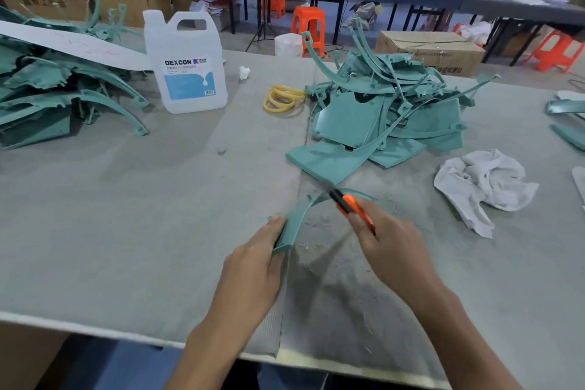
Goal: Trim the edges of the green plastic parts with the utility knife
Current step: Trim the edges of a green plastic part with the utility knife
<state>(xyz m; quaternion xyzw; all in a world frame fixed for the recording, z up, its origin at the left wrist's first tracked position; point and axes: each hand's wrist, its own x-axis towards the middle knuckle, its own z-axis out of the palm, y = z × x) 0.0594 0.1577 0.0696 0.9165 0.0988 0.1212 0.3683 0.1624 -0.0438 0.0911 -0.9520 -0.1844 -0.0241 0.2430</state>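
Observation:
My left hand (258,258) grips the near end of a curved green plastic part (296,220) that arches away over the grey table cover (142,231). My right hand (391,247) holds an orange and black utility knife (349,206), its blade end blurred against the far upper edge of that part. A pile of green plastic parts (380,111) lies beyond the hands at the centre right. Another heap of green parts (53,85) sits at the far left.
A white DEXCON jug (185,63) stands at the back left. Yellow rubber bands (283,98) lie beside the right pile. A crumpled white cloth (484,187) lies at the right. Thin shavings (319,231) dot the cover near the hands. Cardboard boxes and orange stools stand behind.

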